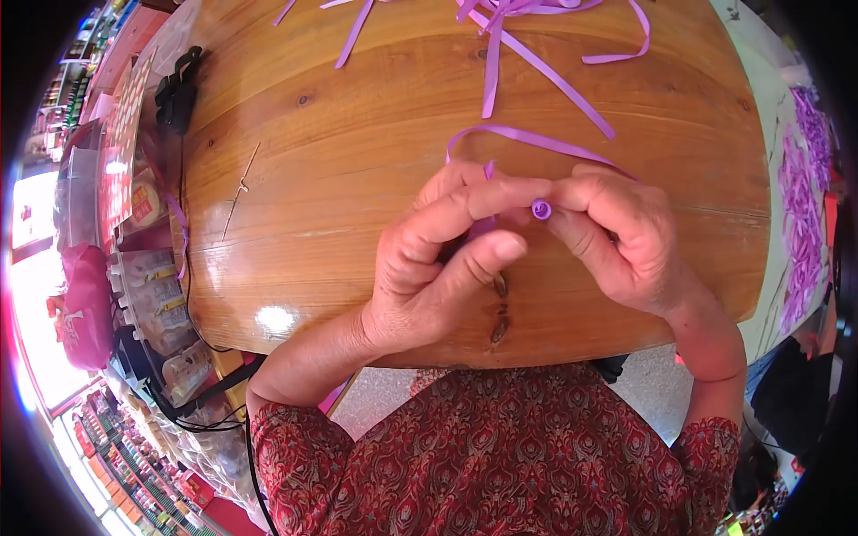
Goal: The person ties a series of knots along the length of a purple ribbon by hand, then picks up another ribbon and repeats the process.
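Note:
Over the wooden table, a purple ribbon [542, 209] is wound into a small tight roll at the fingertips of my right hand [621, 232], whose thumb and index finger pinch it. The index finger of my left hand [447, 246] reaches to the roll, its thumb held apart below. A length of the purple ribbon passes between the left fingers, and part of it is hidden there. Behind both hands, a loop of purple ribbon [527, 136] arcs across toward the right hand.
Loose purple ribbon strips [554, 76] lie along the table's [340, 179] far side. A thin twisted wire [239, 188] rests at left, near a black cable device [179, 89]. Many purple ribbon pieces [800, 223] are heaped on a pale surface at right. Clear packages [161, 299] stand left.

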Action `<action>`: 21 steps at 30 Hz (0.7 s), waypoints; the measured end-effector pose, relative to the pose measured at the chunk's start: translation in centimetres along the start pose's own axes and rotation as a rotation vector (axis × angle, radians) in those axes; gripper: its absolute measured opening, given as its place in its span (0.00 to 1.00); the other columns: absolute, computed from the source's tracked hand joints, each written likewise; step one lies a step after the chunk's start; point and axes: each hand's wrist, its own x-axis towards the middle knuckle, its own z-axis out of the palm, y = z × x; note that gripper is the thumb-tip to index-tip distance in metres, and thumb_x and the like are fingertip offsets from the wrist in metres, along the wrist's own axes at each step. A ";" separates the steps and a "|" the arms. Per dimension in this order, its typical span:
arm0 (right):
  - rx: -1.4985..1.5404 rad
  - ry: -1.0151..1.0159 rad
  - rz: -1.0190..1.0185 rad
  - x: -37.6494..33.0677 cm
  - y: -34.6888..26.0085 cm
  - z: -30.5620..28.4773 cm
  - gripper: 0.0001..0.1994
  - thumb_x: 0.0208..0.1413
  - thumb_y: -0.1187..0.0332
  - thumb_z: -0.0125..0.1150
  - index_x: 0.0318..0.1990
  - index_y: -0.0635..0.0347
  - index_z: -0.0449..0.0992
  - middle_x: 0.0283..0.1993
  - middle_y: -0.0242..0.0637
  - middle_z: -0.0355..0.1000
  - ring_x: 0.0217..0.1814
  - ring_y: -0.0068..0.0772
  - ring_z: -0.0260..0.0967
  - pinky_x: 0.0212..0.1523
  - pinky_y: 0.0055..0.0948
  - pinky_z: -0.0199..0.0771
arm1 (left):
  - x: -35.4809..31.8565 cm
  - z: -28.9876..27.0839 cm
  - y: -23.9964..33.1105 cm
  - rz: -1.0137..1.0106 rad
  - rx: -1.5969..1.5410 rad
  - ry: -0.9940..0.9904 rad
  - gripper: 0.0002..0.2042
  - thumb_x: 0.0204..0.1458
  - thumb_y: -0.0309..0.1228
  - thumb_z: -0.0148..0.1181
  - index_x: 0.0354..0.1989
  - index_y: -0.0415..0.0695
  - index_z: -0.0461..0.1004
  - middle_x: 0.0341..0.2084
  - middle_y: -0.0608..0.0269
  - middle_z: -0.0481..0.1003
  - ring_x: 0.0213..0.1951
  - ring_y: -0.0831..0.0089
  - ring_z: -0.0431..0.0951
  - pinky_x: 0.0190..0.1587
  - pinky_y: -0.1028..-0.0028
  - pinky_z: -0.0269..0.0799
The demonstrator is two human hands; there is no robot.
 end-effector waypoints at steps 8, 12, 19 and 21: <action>-0.343 -0.099 0.081 0.2 0.9 -1.5 0.11 0.48 0.77 0.63 0.41 0.64 0.76 0.37 0.38 0.72 0.34 0.37 0.69 0.34 0.30 0.68 | 0.2 -0.3 -0.7 -0.034 -0.260 0.000 0.24 0.62 0.20 0.39 0.67 0.43 0.46 0.32 0.62 0.74 0.20 0.88 0.59 0.25 0.88 0.58; -0.425 -0.070 -0.053 0.7 0.1 -2.0 0.14 0.46 0.73 0.65 0.43 0.64 0.76 0.41 0.39 0.72 0.38 0.38 0.69 0.37 0.31 0.68 | 0.5 -0.1 -0.8 -0.062 -0.307 0.014 0.24 0.63 0.28 0.41 0.66 0.41 0.46 0.30 0.58 0.74 0.15 0.87 0.56 0.20 0.87 0.54; -0.258 -0.039 -0.148 0.5 -0.1 -1.3 0.19 0.44 0.67 0.66 0.45 0.66 0.76 0.38 0.39 0.71 0.36 0.37 0.69 0.38 0.31 0.67 | 0.8 -0.2 -0.6 -0.243 -0.387 -0.039 0.20 0.64 0.25 0.38 0.64 0.42 0.50 0.32 0.63 0.74 0.17 0.88 0.57 0.21 0.87 0.55; -0.231 -0.033 -0.157 0.5 0.0 -1.0 0.19 0.44 0.67 0.66 0.45 0.66 0.76 0.38 0.38 0.71 0.36 0.37 0.69 0.37 0.31 0.67 | 0.8 -0.2 -0.6 -0.257 -0.387 -0.039 0.19 0.64 0.25 0.38 0.64 0.42 0.52 0.32 0.64 0.74 0.17 0.88 0.57 0.20 0.87 0.54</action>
